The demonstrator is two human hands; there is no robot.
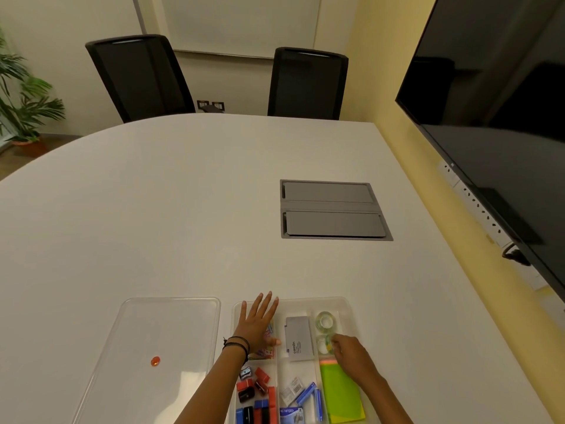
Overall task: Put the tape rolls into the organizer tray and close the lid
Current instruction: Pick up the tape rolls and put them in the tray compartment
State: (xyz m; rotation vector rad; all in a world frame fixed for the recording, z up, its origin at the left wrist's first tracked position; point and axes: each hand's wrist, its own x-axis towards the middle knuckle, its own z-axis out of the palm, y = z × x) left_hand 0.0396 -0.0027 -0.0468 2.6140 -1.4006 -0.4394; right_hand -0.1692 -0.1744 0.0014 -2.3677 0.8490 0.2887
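A clear organizer tray (348, 304) lies on the white table near the front edge. In its far right compartment sits one clear tape roll (326, 319). Just nearer, a second clear tape roll (323, 344) lies in the same compartment, with the fingers of my right hand (351, 354) closed on its right side. My left hand (258, 324) rests flat with fingers spread over the tray's far left compartment. The clear lid (146, 341), with an orange knob at its middle, lies flat on the table to the left of the tray.
The tray also holds a grey Camlin box (299, 338), green sticky notes (341, 393), staple boxes (308, 393) and several red, black and blue sharpeners (255, 390). A grey cable hatch (333, 209) is set into the table farther back. Two black chairs stand behind; a screen hangs right.
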